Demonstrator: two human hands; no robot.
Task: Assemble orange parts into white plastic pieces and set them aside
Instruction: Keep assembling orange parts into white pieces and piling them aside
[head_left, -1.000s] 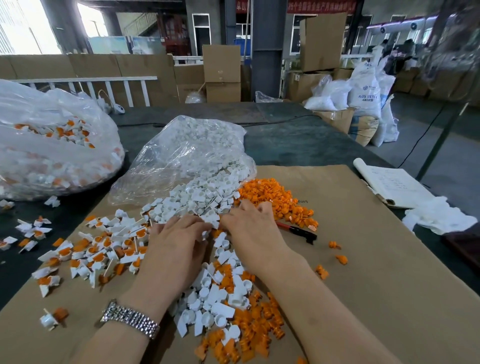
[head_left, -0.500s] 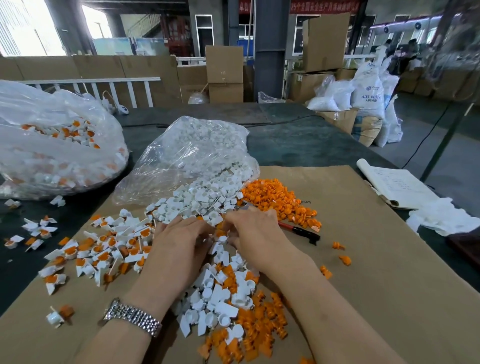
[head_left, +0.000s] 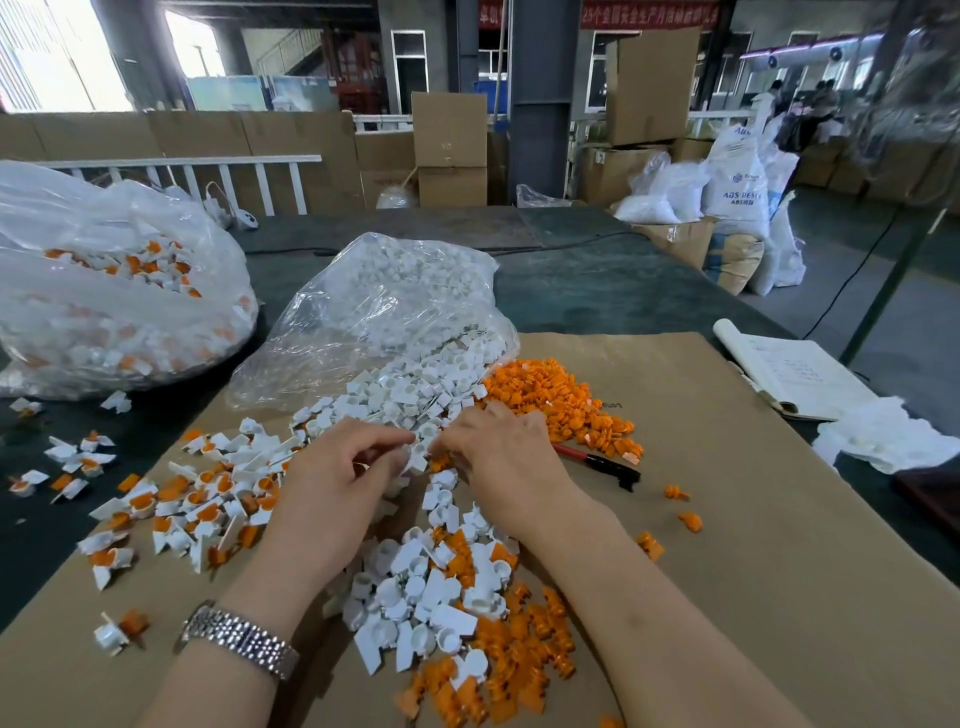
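Observation:
My left hand (head_left: 345, 480) and my right hand (head_left: 506, 457) meet fingertip to fingertip over the cardboard sheet (head_left: 753, 571). The left fingers curl round a small white plastic piece (head_left: 418, 451); the right fingers pinch against it, and what they hold is hidden. Loose white pieces (head_left: 415, 395) spill from a clear bag (head_left: 384, 306) just beyond the hands. A heap of orange parts (head_left: 561, 400) lies to the right of them. More white and orange parts (head_left: 447, 597) lie mixed between my forearms. Assembled white-and-orange pieces (head_left: 197, 504) are spread at the left.
A large clear bag of assembled pieces (head_left: 104, 291) sits at the far left on the dark table. A red-and-black tool (head_left: 597, 460) lies right of my right hand. An open notebook (head_left: 789, 369) and white cloth (head_left: 883, 436) lie at the right edge.
Both hands have lifted slightly off the pile and drawn together, fingertips now pinching a white piece between them.

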